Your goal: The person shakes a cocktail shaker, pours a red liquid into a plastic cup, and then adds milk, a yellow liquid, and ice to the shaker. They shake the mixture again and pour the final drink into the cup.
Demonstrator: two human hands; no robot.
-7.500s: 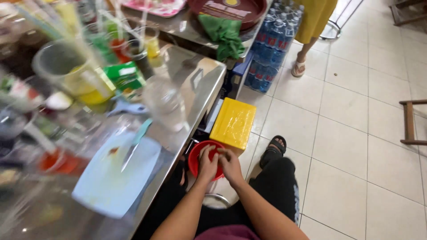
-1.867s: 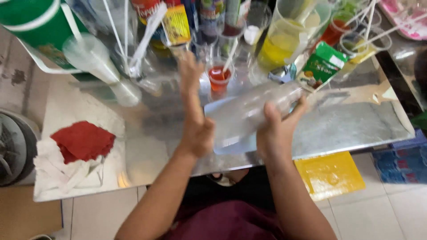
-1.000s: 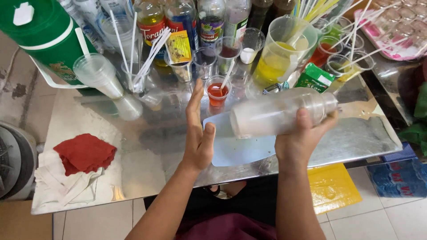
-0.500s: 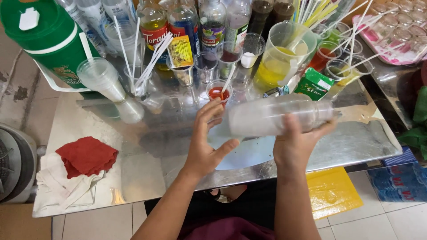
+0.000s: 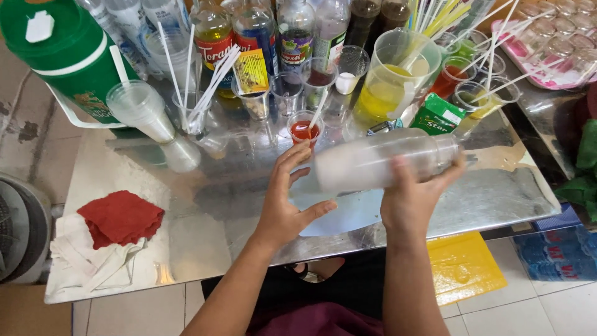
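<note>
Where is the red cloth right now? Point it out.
In the head view, the red cloth lies at the left of the metal counter, on a white rag, left of the left hand.

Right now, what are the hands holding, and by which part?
The right hand grips a frosted clear plastic container, lying sideways above the metal table, around its middle. The left hand is open beside the container's end and holds nothing.

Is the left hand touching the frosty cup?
Cannot tell. In the head view the left hand is open at the end of the frosty cup; no clear gap or contact shows.
</note>
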